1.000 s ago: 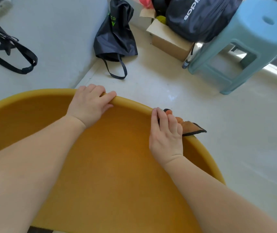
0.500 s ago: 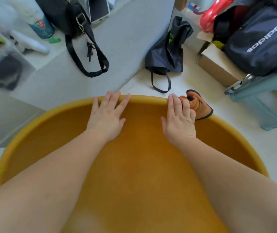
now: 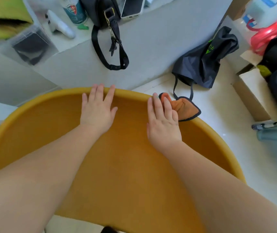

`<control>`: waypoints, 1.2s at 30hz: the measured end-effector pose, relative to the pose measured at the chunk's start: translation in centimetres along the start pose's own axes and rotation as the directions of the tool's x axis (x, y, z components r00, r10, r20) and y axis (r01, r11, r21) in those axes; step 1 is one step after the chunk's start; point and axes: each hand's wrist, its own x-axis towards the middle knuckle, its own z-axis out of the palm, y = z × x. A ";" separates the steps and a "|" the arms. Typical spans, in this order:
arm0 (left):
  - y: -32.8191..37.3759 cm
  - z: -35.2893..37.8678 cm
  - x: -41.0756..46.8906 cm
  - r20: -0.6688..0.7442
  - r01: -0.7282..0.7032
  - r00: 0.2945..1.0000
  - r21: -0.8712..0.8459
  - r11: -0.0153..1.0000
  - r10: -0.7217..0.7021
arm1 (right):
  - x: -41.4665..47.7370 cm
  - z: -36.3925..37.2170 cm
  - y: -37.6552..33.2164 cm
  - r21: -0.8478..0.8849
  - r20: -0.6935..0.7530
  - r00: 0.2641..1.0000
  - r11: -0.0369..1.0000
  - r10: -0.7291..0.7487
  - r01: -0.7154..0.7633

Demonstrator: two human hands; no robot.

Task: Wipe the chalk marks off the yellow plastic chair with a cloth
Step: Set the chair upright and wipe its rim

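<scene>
While both hands lie flat on the yellow plastic chair [image 3: 117, 165], the entry reads as follows.

Left hand [image 3: 97, 111]: palm down, fingers spread, tips at the curved rim; clamped on nothing.

Right hand [image 3: 163, 122]: palm down, fingers extended, pinning one edge of the orange cloth [image 3: 184, 108] against the rim. Most of the cloth hangs over the outer side, above the floor [image 3: 218, 115].

Chalk marks: none discernible on the visible surface.

Risk: the cloth is pressed, not gripped; a sideways stroke could let it slip off the rim and drop to the floor. A flat palm may also smear chalk.

Change from a second ago: the left hand was curled over the rim and is now flattened. The desk [image 3: 151, 39] with its black strap bag [image 3: 104, 12] has come into view.
</scene>
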 end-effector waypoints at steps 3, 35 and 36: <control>-0.9 -0.4 0.9 0.024 0.059 0.998 -0.003 0.998 -0.059 | 2.6 -0.9 0.1 -0.009 0.043 0.996 0.997 -0.079 0.079; -15.4 -1.0 10.6 -0.030 0.106 0.994 0.026 0.994 -0.105 | 22.0 -1.6 -7.4 -0.142 -0.068 0.900 0.898 -0.430 0.417; -15.1 -0.8 10.2 0.024 0.139 0.990 0.078 0.987 -0.141 | 22.4 -2.0 -7.6 -0.151 -0.045 0.894 0.887 -0.446 0.436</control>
